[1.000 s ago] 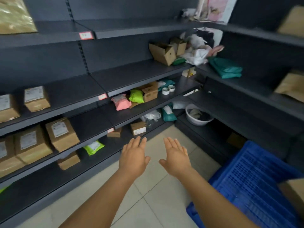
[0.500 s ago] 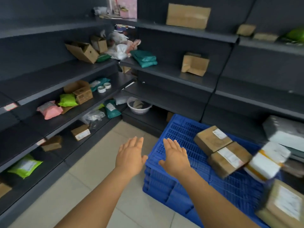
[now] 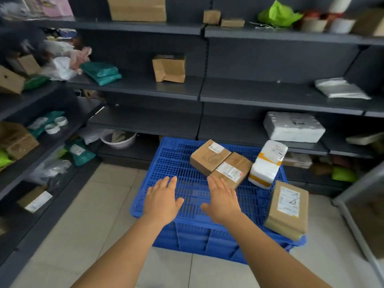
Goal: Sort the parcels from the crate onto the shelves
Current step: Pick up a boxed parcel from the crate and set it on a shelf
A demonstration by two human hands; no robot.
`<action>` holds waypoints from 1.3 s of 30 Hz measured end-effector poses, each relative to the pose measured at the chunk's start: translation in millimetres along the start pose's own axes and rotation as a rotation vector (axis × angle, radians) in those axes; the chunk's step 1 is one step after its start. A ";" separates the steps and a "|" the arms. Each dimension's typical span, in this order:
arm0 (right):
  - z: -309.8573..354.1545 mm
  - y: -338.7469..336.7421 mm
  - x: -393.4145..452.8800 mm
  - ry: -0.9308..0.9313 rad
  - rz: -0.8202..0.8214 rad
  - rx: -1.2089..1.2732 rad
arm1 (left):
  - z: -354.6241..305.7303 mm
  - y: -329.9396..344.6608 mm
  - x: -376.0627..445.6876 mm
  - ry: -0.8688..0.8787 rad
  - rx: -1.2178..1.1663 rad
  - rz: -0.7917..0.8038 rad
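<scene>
Both hands, left hand [image 3: 163, 201] & right hand [image 3: 223, 201], hover w/ fingers straight, holding nothing, over blue crate [image 3: 176, 163]; nearest taped carton [image 3: 231, 169] beside right fingertips looks stiff, prob. light, so grip its side faces.

Both forearms bare to frame edge, no sleeves, no gloves, rings or watch visible.
</scene>
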State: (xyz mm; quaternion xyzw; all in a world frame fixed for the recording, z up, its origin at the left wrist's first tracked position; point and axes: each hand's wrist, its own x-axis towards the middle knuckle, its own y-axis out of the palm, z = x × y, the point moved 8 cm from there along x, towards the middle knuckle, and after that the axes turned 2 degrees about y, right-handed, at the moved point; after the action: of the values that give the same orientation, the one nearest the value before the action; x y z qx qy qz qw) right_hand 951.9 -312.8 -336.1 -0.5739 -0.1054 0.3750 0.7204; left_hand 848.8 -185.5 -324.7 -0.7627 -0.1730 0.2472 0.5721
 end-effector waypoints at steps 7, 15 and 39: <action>-58.3 4.0 42.5 0.170 -0.002 0.064 | -35.6 27.0 72.3 0.119 -0.005 0.109; -104.0 21.4 109.1 0.417 -0.015 0.278 | -54.7 73.3 173.7 0.220 -0.057 0.266; -213.7 156.6 199.1 0.769 -0.057 0.853 | -93.0 241.7 284.5 0.021 -0.401 0.439</action>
State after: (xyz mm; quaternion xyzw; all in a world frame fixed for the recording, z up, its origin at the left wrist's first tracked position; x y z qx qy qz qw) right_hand 1149.4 -331.6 -601.6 -0.3243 0.3093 0.1292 0.8846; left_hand 1130.3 -172.2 -586.5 -0.8821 -0.0432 0.3180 0.3448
